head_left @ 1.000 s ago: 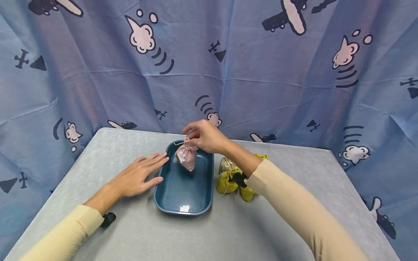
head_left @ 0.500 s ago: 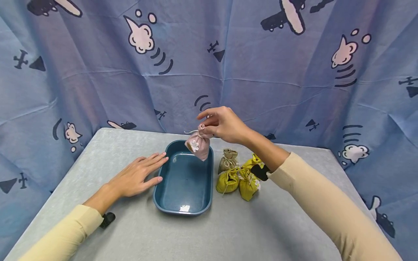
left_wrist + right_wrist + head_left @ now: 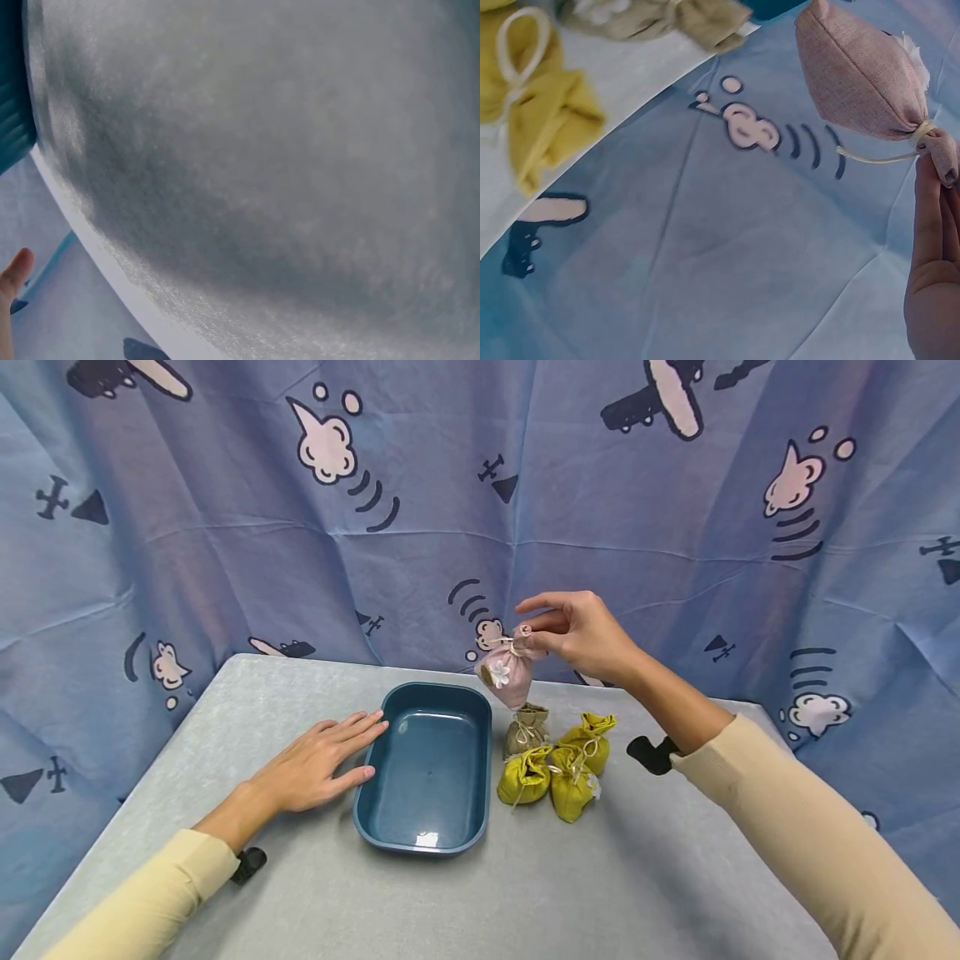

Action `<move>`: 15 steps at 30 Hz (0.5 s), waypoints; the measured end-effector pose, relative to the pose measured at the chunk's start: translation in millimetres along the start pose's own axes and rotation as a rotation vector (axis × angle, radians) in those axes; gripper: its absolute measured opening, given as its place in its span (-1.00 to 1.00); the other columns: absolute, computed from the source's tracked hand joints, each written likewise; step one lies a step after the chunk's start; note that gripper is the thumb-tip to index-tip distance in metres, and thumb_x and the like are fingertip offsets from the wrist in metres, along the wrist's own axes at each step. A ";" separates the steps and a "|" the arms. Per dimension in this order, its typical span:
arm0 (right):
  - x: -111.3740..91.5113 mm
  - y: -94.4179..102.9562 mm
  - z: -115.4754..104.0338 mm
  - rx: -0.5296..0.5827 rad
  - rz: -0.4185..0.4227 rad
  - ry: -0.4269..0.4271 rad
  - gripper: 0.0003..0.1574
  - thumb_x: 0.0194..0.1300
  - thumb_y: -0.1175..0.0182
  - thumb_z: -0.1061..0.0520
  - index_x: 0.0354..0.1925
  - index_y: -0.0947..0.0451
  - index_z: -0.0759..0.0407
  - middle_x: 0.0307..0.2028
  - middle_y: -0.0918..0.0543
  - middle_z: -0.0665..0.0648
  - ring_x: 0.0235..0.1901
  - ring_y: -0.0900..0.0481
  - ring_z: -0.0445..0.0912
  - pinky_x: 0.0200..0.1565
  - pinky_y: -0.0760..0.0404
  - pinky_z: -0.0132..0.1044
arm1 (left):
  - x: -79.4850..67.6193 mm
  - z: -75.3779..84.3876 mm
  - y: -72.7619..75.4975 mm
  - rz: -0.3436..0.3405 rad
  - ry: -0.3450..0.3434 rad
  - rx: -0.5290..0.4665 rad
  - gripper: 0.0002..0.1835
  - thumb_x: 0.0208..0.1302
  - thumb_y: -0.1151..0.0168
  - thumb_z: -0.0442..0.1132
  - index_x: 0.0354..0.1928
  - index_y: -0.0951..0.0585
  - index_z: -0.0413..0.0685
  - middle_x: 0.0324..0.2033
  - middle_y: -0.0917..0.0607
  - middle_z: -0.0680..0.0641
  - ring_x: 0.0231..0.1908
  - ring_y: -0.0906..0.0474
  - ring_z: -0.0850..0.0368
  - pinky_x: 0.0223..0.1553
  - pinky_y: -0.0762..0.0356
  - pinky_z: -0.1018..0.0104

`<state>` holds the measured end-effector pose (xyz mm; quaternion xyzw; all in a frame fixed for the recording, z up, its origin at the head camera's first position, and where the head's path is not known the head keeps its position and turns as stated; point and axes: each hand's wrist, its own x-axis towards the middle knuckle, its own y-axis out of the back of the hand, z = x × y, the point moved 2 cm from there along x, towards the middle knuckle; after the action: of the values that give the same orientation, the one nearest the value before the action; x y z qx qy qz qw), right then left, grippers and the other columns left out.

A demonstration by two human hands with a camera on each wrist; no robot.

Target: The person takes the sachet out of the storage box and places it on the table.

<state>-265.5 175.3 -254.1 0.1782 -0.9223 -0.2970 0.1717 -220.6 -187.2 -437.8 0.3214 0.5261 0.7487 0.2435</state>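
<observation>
A pink drawstring pouch (image 3: 512, 672) with a white flower hangs from my right hand (image 3: 581, 631), which pinches it by the gathered neck above the table's far side. In the right wrist view the pouch (image 3: 862, 75) dangles with its cord loose beside the fingertips. My left hand (image 3: 322, 764) lies with fingers straight, their tips at the left rim of a blue rectangular tub (image 3: 420, 810), whose inside is bare. Just right of the tub stand a brown pouch (image 3: 527, 732) and three yellow pouches (image 3: 522, 777), bunched together. Only a fingertip of the left hand appears in the left wrist view.
The grey-white tabletop (image 3: 300, 893) extends around the tub and pouches. A blue patterned curtain (image 3: 420, 527) hangs right behind the table's far edge. A black wrist device (image 3: 651, 755) sits under the right forearm.
My right hand has lifted the pink pouch up from over the tub and carried it right, to above the brown pouch. The left hand and the tub have stayed put.
</observation>
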 end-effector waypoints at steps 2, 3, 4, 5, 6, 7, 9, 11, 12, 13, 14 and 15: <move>-3.9 6.2 5.5 -0.011 0.016 -0.014 -0.56 0.31 -0.26 0.39 0.16 -0.55 0.38 -0.09 -0.73 0.35 -0.08 -0.73 0.07 -0.18 -0.69 -0.34 | 0.0 -0.1 -0.3 -0.001 0.000 0.001 -0.28 0.48 -0.03 0.15 0.53 -0.22 -0.03 0.51 -0.21 -0.06 0.46 -0.15 -0.10 0.30 -0.20 -0.18; -5.8 9.1 8.6 -0.025 0.026 -0.019 -0.56 0.31 -0.27 0.39 0.16 -0.56 0.37 -0.10 -0.73 0.34 -0.09 -0.73 0.05 -0.18 -0.68 -0.36 | -0.1 -0.3 -0.4 -0.001 0.000 0.002 -0.28 0.48 -0.03 0.15 0.53 -0.22 -0.03 0.51 -0.21 -0.05 0.46 -0.15 -0.10 0.31 -0.20 -0.18; -8.0 12.2 11.4 -0.040 0.034 -0.021 -0.55 0.31 -0.27 0.38 0.16 -0.55 0.36 -0.09 -0.73 0.34 -0.09 -0.73 0.04 -0.18 -0.68 -0.38 | -0.2 -0.4 -0.6 -0.002 0.001 0.003 -0.28 0.48 -0.03 0.15 0.53 -0.22 -0.03 0.51 -0.21 -0.05 0.46 -0.15 -0.10 0.31 -0.20 -0.17; -10.0 15.1 14.5 -0.055 0.045 -0.025 -0.56 0.31 -0.27 0.38 0.16 -0.56 0.36 -0.09 -0.73 0.34 -0.09 -0.74 0.02 -0.20 -0.67 -0.39 | -0.3 -0.5 -0.8 -0.004 0.002 0.004 -0.28 0.48 -0.03 0.15 0.54 -0.22 -0.02 0.51 -0.21 -0.04 0.47 -0.15 -0.10 0.31 -0.20 -0.17; -12.0 18.3 17.7 -0.065 0.056 -0.030 -0.56 0.31 -0.27 0.38 0.16 -0.56 0.35 -0.10 -0.73 0.33 -0.10 -0.74 0.00 -0.25 -0.66 -0.42 | -0.3 -0.7 -0.9 -0.005 0.003 0.005 -0.28 0.48 -0.03 0.15 0.54 -0.21 -0.02 0.51 -0.21 -0.04 0.47 -0.15 -0.09 0.31 -0.20 -0.17; -14.1 21.2 20.8 -0.073 0.069 -0.034 -0.56 0.31 -0.27 0.38 0.16 -0.57 0.34 -0.10 -0.74 0.33 -0.12 -0.74 -0.04 -0.28 -0.64 -0.43 | -0.4 -0.8 -1.0 -0.006 0.003 0.005 -0.28 0.48 -0.03 0.15 0.54 -0.21 -0.01 0.51 -0.21 -0.04 0.47 -0.15 -0.09 0.31 -0.20 -0.17; -18.6 27.3 26.4 -0.087 0.099 -0.046 -0.57 0.31 -0.27 0.38 0.15 -0.58 0.33 -0.10 -0.74 0.32 -0.15 -0.74 -0.13 -0.36 -0.59 -0.44 | -0.4 -1.1 -1.1 -0.004 0.002 0.005 -0.28 0.48 -0.03 0.15 0.54 -0.21 -0.01 0.51 -0.21 -0.04 0.46 -0.15 -0.09 0.31 -0.20 -0.17; -22.9 32.6 31.9 -0.091 0.126 -0.061 -0.58 0.31 -0.27 0.37 0.15 -0.58 0.32 -0.10 -0.74 0.32 -0.19 -0.74 -0.22 -0.40 -0.56 -0.43 | -0.3 -1.1 -1.1 -0.003 0.002 0.003 -0.28 0.48 -0.03 0.15 0.54 -0.21 -0.01 0.50 -0.22 -0.05 0.46 -0.15 -0.09 0.31 -0.20 -0.17; -24.8 35.0 35.0 -0.093 0.138 -0.070 -0.58 0.32 -0.27 0.36 0.14 -0.59 0.32 -0.09 -0.73 0.33 -0.20 -0.73 -0.25 -0.40 -0.56 -0.43 | -0.2 -1.1 -1.0 -0.002 0.001 0.003 -0.28 0.48 -0.04 0.15 0.54 -0.21 -0.01 0.50 -0.22 -0.06 0.46 -0.15 -0.09 0.31 -0.20 -0.17; -26.6 36.8 37.8 -0.099 0.147 -0.079 -0.59 0.33 -0.26 0.36 0.14 -0.59 0.32 -0.09 -0.73 0.33 -0.21 -0.72 -0.29 -0.34 -0.60 -0.43 | -0.2 -1.1 -0.9 -0.001 0.000 0.003 -0.28 0.48 -0.04 0.15 0.54 -0.22 -0.01 0.50 -0.22 -0.06 0.46 -0.16 -0.10 0.31 -0.20 -0.17; -28.3 38.6 40.9 -0.106 0.155 -0.087 -0.60 0.33 -0.26 0.35 0.14 -0.59 0.32 -0.08 -0.73 0.33 -0.21 -0.71 -0.31 -0.32 -0.61 -0.44 | -0.1 -1.0 -0.8 0.000 0.000 0.003 -0.28 0.48 -0.04 0.15 0.53 -0.22 -0.02 0.50 -0.22 -0.06 0.46 -0.16 -0.10 0.31 -0.20 -0.17; -29.8 39.8 43.8 -0.108 0.161 -0.096 -0.60 0.33 -0.26 0.34 0.14 -0.59 0.32 -0.07 -0.72 0.34 -0.20 -0.71 -0.33 -0.27 -0.63 -0.44 | -0.1 -0.8 -0.6 -0.001 0.001 0.003 -0.28 0.48 -0.04 0.15 0.53 -0.22 -0.02 0.50 -0.22 -0.06 0.46 -0.16 -0.10 0.31 -0.20 -0.17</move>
<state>-266.8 239.8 -269.6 0.0794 -0.9234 -0.3397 0.1599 -221.2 -187.6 -438.6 0.3208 0.5275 0.7481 0.2433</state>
